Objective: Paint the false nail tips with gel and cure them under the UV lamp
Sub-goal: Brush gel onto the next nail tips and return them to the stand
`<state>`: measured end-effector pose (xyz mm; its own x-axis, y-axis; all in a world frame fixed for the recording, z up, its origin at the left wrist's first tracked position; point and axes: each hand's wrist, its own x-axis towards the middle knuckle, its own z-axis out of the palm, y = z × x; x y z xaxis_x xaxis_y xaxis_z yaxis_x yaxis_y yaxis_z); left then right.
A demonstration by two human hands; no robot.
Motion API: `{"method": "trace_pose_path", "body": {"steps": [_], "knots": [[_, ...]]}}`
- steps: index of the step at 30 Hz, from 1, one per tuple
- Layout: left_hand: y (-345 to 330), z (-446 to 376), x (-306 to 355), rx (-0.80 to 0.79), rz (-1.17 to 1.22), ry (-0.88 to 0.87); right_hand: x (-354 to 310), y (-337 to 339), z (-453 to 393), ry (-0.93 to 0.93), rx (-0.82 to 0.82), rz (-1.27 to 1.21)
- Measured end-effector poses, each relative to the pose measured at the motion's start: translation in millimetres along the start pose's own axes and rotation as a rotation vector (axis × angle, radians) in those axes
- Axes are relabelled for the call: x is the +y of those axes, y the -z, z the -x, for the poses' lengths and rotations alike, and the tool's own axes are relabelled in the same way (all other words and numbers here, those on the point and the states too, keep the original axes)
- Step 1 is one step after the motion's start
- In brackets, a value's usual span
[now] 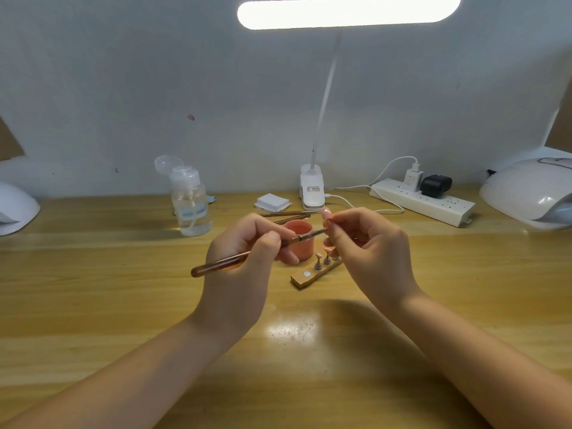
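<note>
My left hand (247,255) grips a brown translucent gel brush (223,264), whose tip reaches toward my right hand (368,246). My right fingers pinch a small stand with a pink false nail tip (326,214) on top, and the brush tip meets it. Behind the hands stands an open orange-pink gel pot (299,243). A wooden holder strip (305,278) lies on the table below my right hand, with three small metal stands (322,261) carrying nail tips and one bare magnet spot. A white UV lamp (529,193) sits at the far right.
A clear pump bottle (190,202) stands back left. A clip desk lamp (312,193), a stack of white pads (272,202), two spare brushes (284,214) and a power strip (424,201) with plugs line the back. Another white lamp (15,209) sits at the far left.
</note>
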<state>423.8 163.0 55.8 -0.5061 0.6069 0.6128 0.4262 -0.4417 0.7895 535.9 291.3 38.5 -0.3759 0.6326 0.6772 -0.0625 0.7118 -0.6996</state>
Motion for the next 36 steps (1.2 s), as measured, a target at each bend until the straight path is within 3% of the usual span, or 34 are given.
{"method": "trace_pose_path", "body": {"steps": [11, 20, 30, 36], "knots": [[0.2, 0.2, 1.7, -0.012, 0.027, 0.015, -1.6, -0.4, 0.8, -0.055, -0.022, -0.031], [2.1, -2.4, -18.4, 0.141, 0.014, 0.135, 8.0, -9.7, 11.1, -0.222, -0.089, -0.071], [-1.3, 4.8, -37.1, 0.162, -0.031, 0.169, 18.6, -17.8, 16.1, -0.174, -0.248, 0.357], [-3.7, 6.3, -39.3, 0.157, -0.029, 0.172, 21.8, -21.0, 14.8, -0.187, -0.277, 0.493]]}}
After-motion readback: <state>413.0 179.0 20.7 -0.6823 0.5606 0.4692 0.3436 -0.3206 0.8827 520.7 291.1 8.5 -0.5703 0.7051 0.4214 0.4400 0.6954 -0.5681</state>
